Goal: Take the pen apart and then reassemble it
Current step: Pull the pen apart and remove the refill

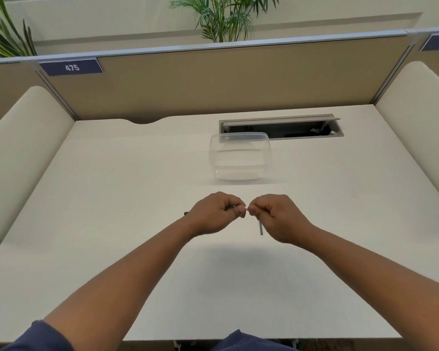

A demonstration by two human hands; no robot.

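Both hands meet above the middle of the white desk [112, 224], fingertips almost touching. My left hand [217, 214] is closed on a pen part; only its dark end [186, 213] pokes out past the wrist side. My right hand [276, 216] is closed on a thin grey pen part [260, 229] that hangs down below the fingers. A small pale piece shows between the two thumbs, too small to identify. Most of the pen is hidden inside the fists.
A clear plastic container [240, 155] stands on the desk just beyond the hands. Behind it is an open cable tray slot [281, 126]. Tan partition panels wall the desk at the back and sides. Plants stand beyond the partition.
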